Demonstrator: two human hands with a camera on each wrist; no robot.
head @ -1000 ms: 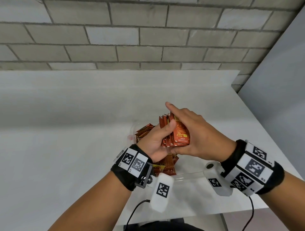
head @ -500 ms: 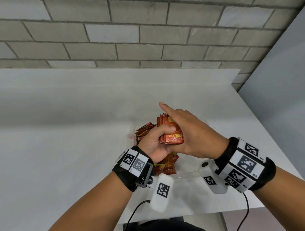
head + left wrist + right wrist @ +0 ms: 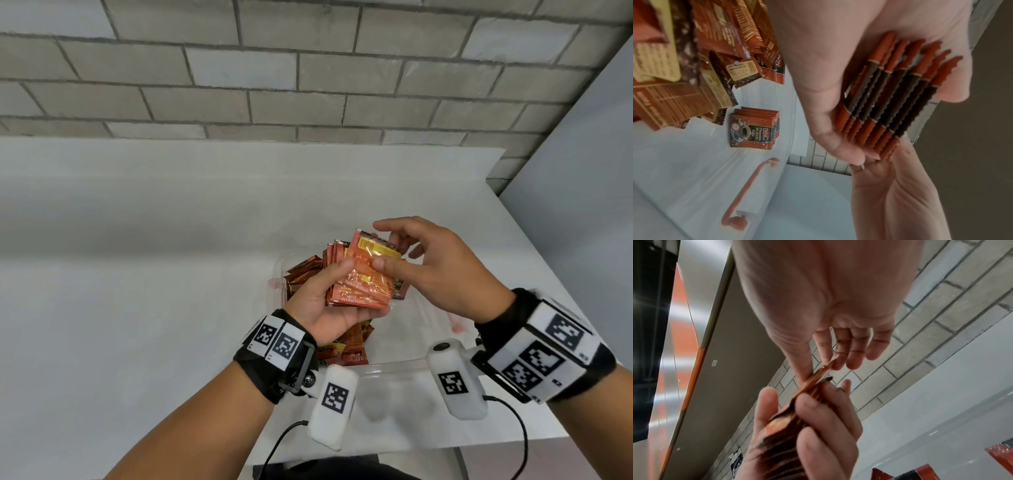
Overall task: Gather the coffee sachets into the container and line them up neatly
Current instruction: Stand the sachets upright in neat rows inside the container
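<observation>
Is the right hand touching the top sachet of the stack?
Touching. In the right wrist view, the right hand pinches the top sachet between thumb and fingertip.

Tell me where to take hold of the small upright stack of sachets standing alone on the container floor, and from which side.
Grip the upright stack across its two broad printed faces, coming from above. It stands on edge on the clear container floor, apart from the loose pile, so its top edges are free. Pinching face to face would likely keep the sachets aligned.
</observation>
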